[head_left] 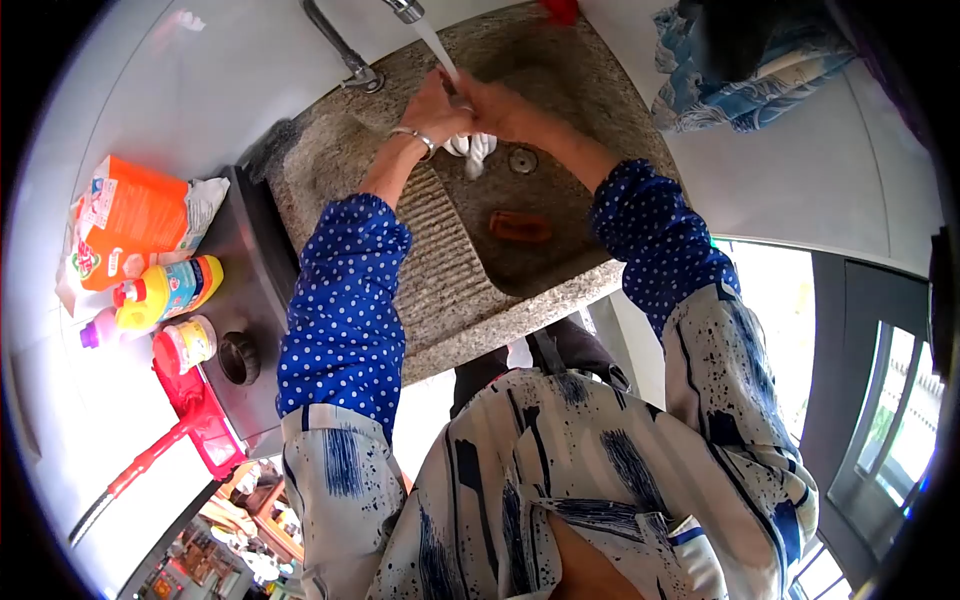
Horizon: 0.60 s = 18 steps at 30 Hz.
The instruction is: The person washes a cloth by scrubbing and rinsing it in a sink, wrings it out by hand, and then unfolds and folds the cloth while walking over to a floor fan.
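Water runs from the faucet (405,10) onto both hands at the top of the stone sink (560,90). My left hand (437,108), with a bracelet at the wrist, has its fingers curled against my right hand (490,108). A small dark item shows between them under the stream, too unclear to name. White cloth (474,156) hangs just below the hands; which hand holds it, if either, cannot be made out. An orange-brown block (520,226) lies in the basin, below the drain (522,160). Blue polka-dot sleeves cover both forearms.
Left of the ribbed washboard (445,240), a dark counter (255,300) holds an orange bag (135,225), a yellow bottle (180,290), a red-lidded tub (185,343) and a dark bowl (238,358). A second tap (362,78) stands behind. Patterned cloth (740,85) hangs right.
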{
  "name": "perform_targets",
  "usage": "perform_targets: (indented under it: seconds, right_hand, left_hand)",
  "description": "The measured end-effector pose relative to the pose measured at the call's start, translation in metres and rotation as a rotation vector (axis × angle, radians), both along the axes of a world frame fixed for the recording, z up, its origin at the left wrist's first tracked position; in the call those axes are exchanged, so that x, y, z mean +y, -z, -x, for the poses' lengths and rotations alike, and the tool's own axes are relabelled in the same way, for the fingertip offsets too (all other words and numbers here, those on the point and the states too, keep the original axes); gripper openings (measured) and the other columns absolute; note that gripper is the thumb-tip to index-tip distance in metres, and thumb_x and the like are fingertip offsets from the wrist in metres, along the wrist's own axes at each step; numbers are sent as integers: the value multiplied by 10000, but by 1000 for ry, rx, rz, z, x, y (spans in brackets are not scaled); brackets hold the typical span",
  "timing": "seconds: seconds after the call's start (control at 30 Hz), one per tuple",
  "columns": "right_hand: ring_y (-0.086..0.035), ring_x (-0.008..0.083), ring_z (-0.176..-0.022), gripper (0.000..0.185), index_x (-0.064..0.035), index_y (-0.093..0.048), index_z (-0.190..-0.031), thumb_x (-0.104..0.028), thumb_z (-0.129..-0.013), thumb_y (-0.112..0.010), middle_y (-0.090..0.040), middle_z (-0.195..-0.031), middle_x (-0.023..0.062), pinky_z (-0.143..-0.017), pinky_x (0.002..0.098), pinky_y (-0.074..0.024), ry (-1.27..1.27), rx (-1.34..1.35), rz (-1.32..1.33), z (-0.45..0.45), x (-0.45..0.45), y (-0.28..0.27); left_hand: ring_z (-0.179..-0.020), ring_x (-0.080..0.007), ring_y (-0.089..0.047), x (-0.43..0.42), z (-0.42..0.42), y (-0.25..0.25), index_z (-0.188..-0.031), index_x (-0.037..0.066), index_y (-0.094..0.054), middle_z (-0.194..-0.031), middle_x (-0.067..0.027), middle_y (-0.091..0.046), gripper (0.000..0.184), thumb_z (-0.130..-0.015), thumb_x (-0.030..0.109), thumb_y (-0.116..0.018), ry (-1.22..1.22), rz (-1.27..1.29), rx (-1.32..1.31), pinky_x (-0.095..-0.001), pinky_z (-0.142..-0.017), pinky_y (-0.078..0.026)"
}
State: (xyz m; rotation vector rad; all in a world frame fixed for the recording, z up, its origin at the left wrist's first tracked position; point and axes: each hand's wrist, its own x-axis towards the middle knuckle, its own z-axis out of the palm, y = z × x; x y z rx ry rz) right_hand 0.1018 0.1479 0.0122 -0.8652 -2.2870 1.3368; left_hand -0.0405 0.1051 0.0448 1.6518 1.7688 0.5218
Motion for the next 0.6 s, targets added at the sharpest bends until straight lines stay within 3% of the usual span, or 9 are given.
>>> perform_targets:
  seconds: [0.1, 0.17, 0.2, 0.3, 0.37, 0.4, 0.47, 0.57, 0.6]
  right_hand:
    - [-592, 321, -972, 624, -67, -393, -1331, -160, -782, -676, -584, -1144, 178, -834, 408, -475, -25, -36, -235, 1, 14, 22]
    - [-596, 321, -949, 509, -53, -475, -1240, -194, -786, -656, -592, -1114, 176, -815, 400, -479, 16, -90, -288, -1, 18, 60]
    - [-600, 320, -925, 414, -39, -557, -1150, -228, -790, -637, -601, -1083, 173, -795, 393, -483, 59, -145, -339, 0, 20, 70]
    - [-589, 321, -907, 329, -45, -604, -1029, -258, -778, -618, -606, -1013, 150, -776, 392, -481, 121, 18, -80, -2, -30, 20]
    - [-586, 332, -880, 314, -61, -591, -996, -158, -703, -643, -604, -962, 135, -774, 371, -480, 102, 145, -145, 1, -71, -11]
    - [-585, 324, -895, 308, -62, -583, -979, -172, -699, -648, -593, -964, 137, -772, 376, -481, 137, 184, -234, 7, -94, -12]
    - [-575, 315, -930, 313, -64, -568, -962, -200, -696, -659, -574, -984, 143, -772, 394, -480, 187, 224, -320, 13, -129, -6]
    - [-601, 324, -768, 284, -92, -594, -912, -282, -712, -663, -598, -835, 135, -648, 424, -497, 367, 161, -429, 16, -127, 33]
    - [-607, 329, -698, 280, -100, -606, -896, -312, -722, -658, -604, -769, 133, -598, 426, -499, 434, 30, -479, 15, -109, 52]
  left_hand:
    - [-1052, -274, -561, -14, 15, 29, -1226, 23, -437, -1180, -175, -555, 663, -692, 304, -711, -15, 81, -294, -372, -875, -449]
    - [-1221, -319, -434, -37, 13, 49, -1352, 29, -303, -1296, -163, -457, 714, -836, 416, -608, -404, 204, -837, -515, -953, -386]
    - [-1221, -319, -434, -41, 10, 56, -1352, 29, -303, -1296, -163, -457, 714, -836, 416, -608, -407, 202, -839, -515, -953, -386]
    - [-1276, -323, -347, -47, -15, 70, -1311, 85, -396, -1337, -125, -438, 641, -892, 569, -421, -1092, 459, -1189, -548, -978, -347]
    - [-1242, -350, -400, -48, -7, 129, -1292, 103, -442, -1338, -135, -442, 754, -817, 689, -432, -803, 489, -1669, -604, -958, -335]
    - [-1031, -257, -491, -58, -4, 140, -1075, 108, -519, -1083, -83, -522, 579, -854, 636, -429, -369, 364, -1908, -456, -837, -412]
    - [-861, -169, -586, -71, -6, 142, -932, 103, -597, -896, -45, -608, 475, -902, 549, -437, 18, 297, -2139, -311, -732, -498]
    - [-972, -201, -588, -91, -28, 109, -1156, 59, -549, -1083, -87, -598, 437, -920, 421, -489, -396, -66, -1595, -336, -808, -512]
    - [-1003, -216, -581, -81, -31, 112, -1210, 60, -515, -1126, -94, -583, 417, -921, 360, -492, -545, 62, -1548, -355, -840, -504]
